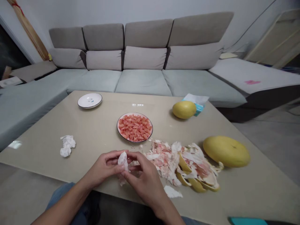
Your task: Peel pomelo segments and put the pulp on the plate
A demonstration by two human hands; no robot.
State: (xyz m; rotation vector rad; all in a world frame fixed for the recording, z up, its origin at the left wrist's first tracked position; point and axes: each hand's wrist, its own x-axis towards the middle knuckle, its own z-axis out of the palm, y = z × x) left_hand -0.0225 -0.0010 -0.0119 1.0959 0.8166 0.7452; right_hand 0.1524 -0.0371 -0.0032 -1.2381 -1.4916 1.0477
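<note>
Between both hands, close to the table's front edge, is a pale pomelo segment [123, 160] with whitish skin on it. My left hand [104, 167] grips it from the left, thumb and fingers closed on it. From the other side my right hand [146, 179] pinches it too, fingers curled and partly hidden. Just beyond the hands stands a plate [117, 129] heaped with pinkish-red pomelo flesh [135, 127]. To the right of my right hand lies a pile of torn membrane [164, 157] and yellow peel pieces [198, 185].
One whole pomelo [226, 151] lies at the right, another [184, 109] beside a tissue pack [199, 108] farther back. A white plate [90, 100] sits at the back left. Crumpled tissue [67, 145] is on the left. A teal object [247, 221] shows at the lower right. Behind stands a sofa [142, 82].
</note>
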